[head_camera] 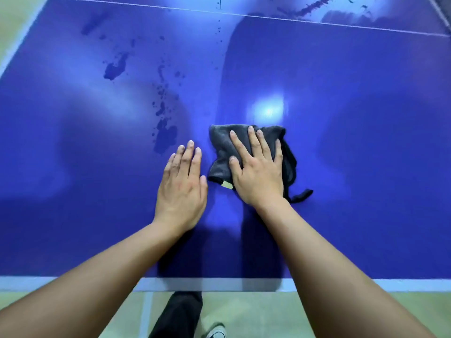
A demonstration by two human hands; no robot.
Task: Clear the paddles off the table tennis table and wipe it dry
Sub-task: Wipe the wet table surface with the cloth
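Right hand (258,174) — flat on cloth (220,147) (grey)

Pale green floor (256,313) fills the bottom of the view, evenly lit, crossed by one pale painted line (146,313). The same green floor shows in the top left corner.

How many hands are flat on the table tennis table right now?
2. The left hand rests flat on the bare table beside the cloth; the right hand presses flat on the dark cloth. Nothing hides them.
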